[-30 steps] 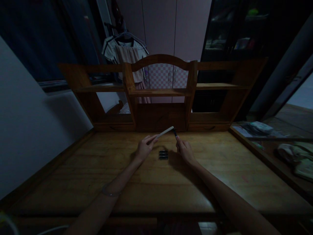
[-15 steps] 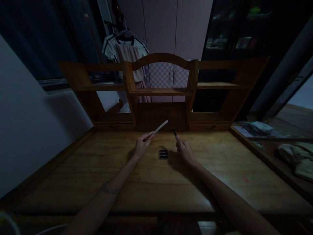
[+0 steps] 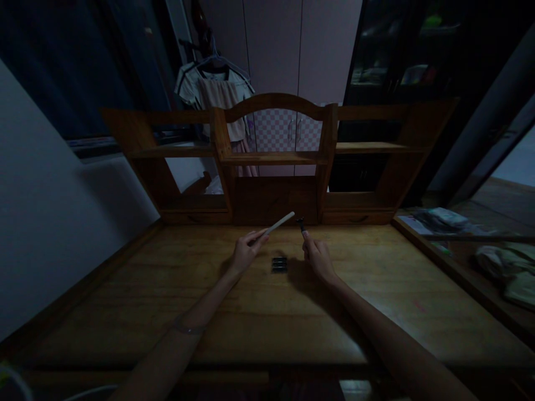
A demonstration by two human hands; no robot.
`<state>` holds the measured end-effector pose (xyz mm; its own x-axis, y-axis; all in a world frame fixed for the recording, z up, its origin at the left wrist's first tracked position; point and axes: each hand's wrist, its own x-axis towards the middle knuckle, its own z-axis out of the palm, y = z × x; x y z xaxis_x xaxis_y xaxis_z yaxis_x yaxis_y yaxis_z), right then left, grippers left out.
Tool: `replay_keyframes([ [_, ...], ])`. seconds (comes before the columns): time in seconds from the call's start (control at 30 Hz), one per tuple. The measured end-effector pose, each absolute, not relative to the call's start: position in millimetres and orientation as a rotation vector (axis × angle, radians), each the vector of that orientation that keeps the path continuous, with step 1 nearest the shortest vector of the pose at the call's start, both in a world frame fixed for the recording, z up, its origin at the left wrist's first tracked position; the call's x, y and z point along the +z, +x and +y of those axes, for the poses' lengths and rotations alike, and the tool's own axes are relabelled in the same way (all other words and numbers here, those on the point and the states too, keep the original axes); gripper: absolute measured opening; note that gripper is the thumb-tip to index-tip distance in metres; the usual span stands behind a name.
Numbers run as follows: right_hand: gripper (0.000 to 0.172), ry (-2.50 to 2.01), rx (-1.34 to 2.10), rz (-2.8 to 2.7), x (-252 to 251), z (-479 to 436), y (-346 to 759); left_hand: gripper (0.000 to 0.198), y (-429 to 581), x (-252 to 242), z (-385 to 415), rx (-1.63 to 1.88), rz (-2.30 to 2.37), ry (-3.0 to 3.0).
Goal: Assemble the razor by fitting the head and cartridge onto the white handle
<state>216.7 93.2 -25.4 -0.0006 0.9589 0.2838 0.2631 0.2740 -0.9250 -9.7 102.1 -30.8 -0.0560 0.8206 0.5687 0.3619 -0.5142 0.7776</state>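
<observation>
My left hand (image 3: 246, 252) is closed around the near end of a thin white stick (image 3: 279, 224) that slants up and to the right. My right hand (image 3: 317, 257) pinches a small dark piece (image 3: 301, 224) whose tip points up, a short gap from the stick's free end. Between my two hands, a small black block (image 3: 279, 264) with ridges lies on the wooden desk (image 3: 267, 312). The room is dim and fine detail of the small pieces is lost.
A wooden hutch (image 3: 273, 159) with shelves rises along the desk's back edge. Clothes hang on a hanger (image 3: 215, 83) behind it, before a pale wardrobe. A side surface at right holds papers and cloth (image 3: 499, 262). A pale wall runs along the left.
The stick's free end swung left away from the dark piece, then came back right toward it. Both hands stayed in nearly the same place above the desk.
</observation>
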Motion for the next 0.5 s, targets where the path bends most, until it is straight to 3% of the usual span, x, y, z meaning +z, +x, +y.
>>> replay_keyframes([
  [0.5,0.059,-1.224,0.818,-1.523,-28.6,94.7,217.0,0.032,-2.7,-25.6,94.1,1.542,1.274,1.913],
])
